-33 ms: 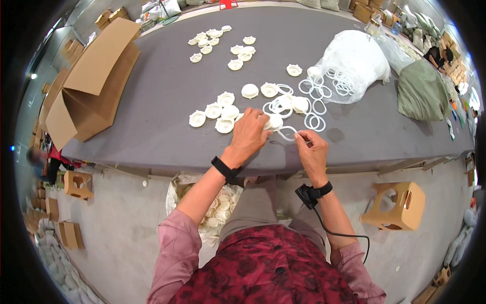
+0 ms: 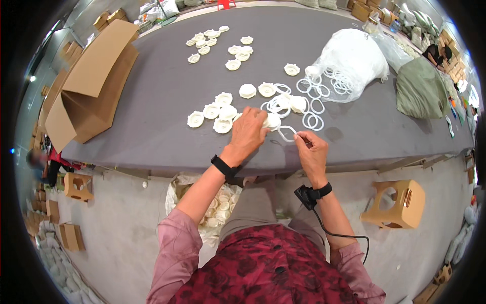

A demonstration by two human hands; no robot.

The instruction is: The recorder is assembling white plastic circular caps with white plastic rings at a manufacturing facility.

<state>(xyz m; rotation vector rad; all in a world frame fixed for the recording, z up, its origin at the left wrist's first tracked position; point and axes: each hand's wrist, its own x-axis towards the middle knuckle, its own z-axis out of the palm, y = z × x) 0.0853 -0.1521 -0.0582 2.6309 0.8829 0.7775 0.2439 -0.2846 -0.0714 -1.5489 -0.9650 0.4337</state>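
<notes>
My right hand [image 2: 311, 152] pinches the edge of a thin white ring [image 2: 287, 134] between thumb and fingertips, just above the table's near side. Close by on the left, my left hand [image 2: 247, 130] has its fingers curled at a white plastic cap [image 2: 273, 120]; its fingertips hide part of the cap. Several more round white caps [image 2: 211, 110] with notched rims lie beside the left hand. Beyond the two hands, loose white rings [image 2: 277, 105] overlap in a small heap with a few caps among them.
On the grey table [image 2: 167, 96], an open cardboard box [image 2: 98, 76] stands at the left. A clear plastic bag [image 2: 352, 61] spills rings at the right, next to a green cloth bundle [image 2: 421, 90]. Below the table are a sack of caps [image 2: 218, 207] and a brown stool [image 2: 397, 205].
</notes>
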